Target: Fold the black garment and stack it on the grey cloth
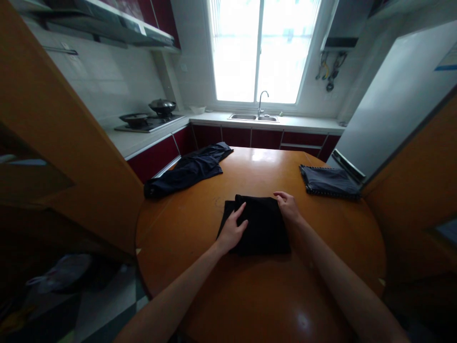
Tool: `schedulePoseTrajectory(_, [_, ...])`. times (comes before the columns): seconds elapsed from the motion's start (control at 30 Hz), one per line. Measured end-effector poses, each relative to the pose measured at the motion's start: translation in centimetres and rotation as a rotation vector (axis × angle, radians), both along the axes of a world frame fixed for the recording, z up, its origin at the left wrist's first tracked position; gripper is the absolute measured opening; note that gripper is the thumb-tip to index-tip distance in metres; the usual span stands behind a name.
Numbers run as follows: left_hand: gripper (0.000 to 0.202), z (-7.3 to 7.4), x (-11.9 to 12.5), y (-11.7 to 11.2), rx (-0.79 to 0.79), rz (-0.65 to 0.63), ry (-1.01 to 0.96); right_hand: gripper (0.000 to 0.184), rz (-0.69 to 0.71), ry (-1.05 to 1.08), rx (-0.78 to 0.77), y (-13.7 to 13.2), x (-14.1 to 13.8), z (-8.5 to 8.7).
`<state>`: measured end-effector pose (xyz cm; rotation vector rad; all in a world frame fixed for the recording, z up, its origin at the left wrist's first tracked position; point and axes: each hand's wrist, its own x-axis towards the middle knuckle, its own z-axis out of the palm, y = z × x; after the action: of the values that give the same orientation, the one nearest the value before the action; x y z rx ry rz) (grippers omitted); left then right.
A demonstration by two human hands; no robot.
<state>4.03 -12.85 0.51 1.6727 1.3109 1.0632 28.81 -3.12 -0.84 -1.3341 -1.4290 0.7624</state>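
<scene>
A black garment [266, 228], folded into a rough square, lies on the round wooden table [257, 286] in front of me. My left hand [233, 232] rests on its left part with the fingers spread. At the far right corner, my right hand [287, 206] has its thumb and fingers closed on the cloth edge. On the left side an uneven strip of the black cloth shows from under the upper layer. What kind of garment it is cannot be made out.
Dark blue clothing [193, 167] lies loosely spread at the table's far left. A folded dark grey cloth [328, 181] with a patterned edge sits at the far right. Behind are a counter with a sink [244, 116], a stove with pans [162, 106], and a fridge [400, 95].
</scene>
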Motion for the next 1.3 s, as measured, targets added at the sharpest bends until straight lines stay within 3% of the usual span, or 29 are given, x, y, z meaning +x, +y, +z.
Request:
schedulePoseTrajectory(0.17, [0.068,1.9,-0.4,0.2,-0.031,0.015,-0.098,0.035,0.138,0.024,-0.029,0.8,-0.3,-0.7])
schedulePoseTrajectory(0.3, [0.07,3.1,-2.0,1.2,-0.16,0.057,-0.231,0.035,0.26,-0.033,-0.014,1.6,-0.4,-0.6])
schedulePoseTrajectory(0.4, [0.075,2.5,-3.5,1.9,-0.314,0.077,-0.366,0.038,0.338,-0.081,-0.018,2.3,-1.0,-0.7])
schedulePoseTrajectory(0.57, [0.086,0.0,-5.5,2.1,-0.551,0.065,-0.521,0.034,0.342,-0.187,-0.041,3.2,-2.2,-1.7])
schedulePoseTrajectory(0.7, [0.09,-0.6,-6.4,2.1,-0.566,-0.019,-0.543,0.032,0.333,-0.211,-0.032,3.5,-2.1,-2.3])
schedulePoseTrajectory(0.93, [0.098,0.5,-6.0,1.9,-0.475,-0.178,-0.491,0.04,0.435,-0.121,-0.062,3.4,-1.1,-2.0])
schedulePoseTrajectory(1.13, [0.1,-0.5,-5.9,2.3,-0.49,-0.157,-0.339,0.038,0.392,-0.158,-0.061,3.8,-1.3,-2.6])
schedulePoseTrajectory(1.3, [0.097,-0.9,-6.0,2.4,-0.502,-0.12,-0.351,0.036,0.127,-0.134,0.094,1.5,-1.2,-2.3])
